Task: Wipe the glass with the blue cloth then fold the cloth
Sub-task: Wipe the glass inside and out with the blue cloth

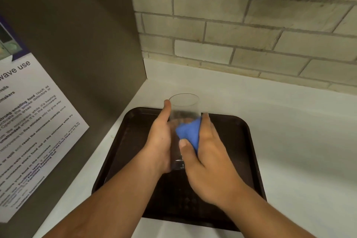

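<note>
A clear drinking glass (183,110) is held upright over a dark brown tray (239,141). My left hand (160,141) wraps its left side, thumb up near the rim. My right hand (208,160) presses a bunched blue cloth (188,133) against the glass's right side, thumb across the front. Most of the cloth is hidden under my fingers. The lower part of the glass is hidden between both hands.
The tray lies on a white counter (289,121). A grey appliance side (77,44) with a printed microwave notice (32,121) stands close on the left. A brick-tiled wall (251,35) runs behind the counter.
</note>
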`<state>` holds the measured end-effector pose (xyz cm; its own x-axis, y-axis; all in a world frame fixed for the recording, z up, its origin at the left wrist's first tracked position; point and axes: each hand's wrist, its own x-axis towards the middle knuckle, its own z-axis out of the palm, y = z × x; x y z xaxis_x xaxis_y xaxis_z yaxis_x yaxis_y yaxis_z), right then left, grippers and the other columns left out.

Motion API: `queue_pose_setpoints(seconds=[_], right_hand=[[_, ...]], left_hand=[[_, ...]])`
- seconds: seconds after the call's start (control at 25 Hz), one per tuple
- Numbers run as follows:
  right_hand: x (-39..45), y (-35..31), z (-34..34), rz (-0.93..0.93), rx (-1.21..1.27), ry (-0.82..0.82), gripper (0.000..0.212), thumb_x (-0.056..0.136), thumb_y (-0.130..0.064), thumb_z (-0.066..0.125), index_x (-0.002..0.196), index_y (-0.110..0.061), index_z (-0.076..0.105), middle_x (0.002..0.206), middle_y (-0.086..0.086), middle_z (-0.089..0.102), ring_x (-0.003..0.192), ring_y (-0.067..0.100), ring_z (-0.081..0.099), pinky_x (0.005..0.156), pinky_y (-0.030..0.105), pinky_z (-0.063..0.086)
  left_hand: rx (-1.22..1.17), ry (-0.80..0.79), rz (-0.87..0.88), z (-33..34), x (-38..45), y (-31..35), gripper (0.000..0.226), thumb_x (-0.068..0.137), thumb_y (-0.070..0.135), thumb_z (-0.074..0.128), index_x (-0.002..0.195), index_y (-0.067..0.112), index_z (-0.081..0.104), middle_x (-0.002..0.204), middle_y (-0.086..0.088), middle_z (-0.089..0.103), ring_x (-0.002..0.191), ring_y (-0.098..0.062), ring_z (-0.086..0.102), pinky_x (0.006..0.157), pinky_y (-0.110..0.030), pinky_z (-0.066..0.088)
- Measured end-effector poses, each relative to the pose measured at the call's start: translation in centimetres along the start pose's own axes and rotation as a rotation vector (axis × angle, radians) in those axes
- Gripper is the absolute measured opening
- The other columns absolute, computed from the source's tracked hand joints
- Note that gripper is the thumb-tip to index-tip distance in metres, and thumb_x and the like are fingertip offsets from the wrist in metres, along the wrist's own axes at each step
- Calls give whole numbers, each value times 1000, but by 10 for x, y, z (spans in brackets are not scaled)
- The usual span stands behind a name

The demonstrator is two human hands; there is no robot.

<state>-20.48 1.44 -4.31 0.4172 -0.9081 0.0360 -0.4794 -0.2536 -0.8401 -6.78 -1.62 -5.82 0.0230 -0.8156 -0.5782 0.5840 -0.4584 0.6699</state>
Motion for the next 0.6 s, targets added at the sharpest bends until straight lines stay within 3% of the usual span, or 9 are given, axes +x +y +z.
queue_pose_setpoints(seconds=[0.08,0.16,0.28,0.36,0.48,0.6], right_hand=[[19,-6,-6,8,66,154,55,98,-43,46,144,-15,39,131,9,61,118,10,60,94,33,52],[36,-10,-17,74,204,203,29,99,-38,47,123,-24,55,94,-5,68,85,-6,64,73,15,47],[43,-5,-17,92,260,219,11,99,-36,47,106,-34,55,87,-10,67,83,-9,61,64,1,41],[41,-2,-12,43,252,281,16,98,-40,46,106,-30,55,89,-8,68,88,-6,61,66,0,41],[47,-1,-14,27,283,322,31,97,-45,42,116,-29,59,80,-17,72,80,-12,64,66,0,42],[54,0,-24,226,417,286,32,101,-39,43,98,-16,65,61,-6,71,59,2,68,56,18,49]], left_hand=[[30,-88,25,1,-3,-5,84,87,81,48,123,11,77,115,-18,81,103,-33,79,77,-42,65],[21,-154,53,1,-7,-7,83,87,81,48,119,10,79,114,-18,81,102,-34,79,80,-44,65],[166,-15,108,4,-10,2,78,88,80,47,118,15,79,107,-14,84,96,-31,81,77,-43,66],[274,85,153,7,-11,5,73,89,78,46,120,18,75,100,-10,85,91,-28,82,78,-43,66],[206,-2,120,18,-24,3,79,75,80,57,120,18,77,110,-15,83,100,-32,80,87,-48,63],[118,-52,71,21,-28,3,82,78,80,60,117,10,78,117,-23,80,105,-41,78,87,-53,64]])
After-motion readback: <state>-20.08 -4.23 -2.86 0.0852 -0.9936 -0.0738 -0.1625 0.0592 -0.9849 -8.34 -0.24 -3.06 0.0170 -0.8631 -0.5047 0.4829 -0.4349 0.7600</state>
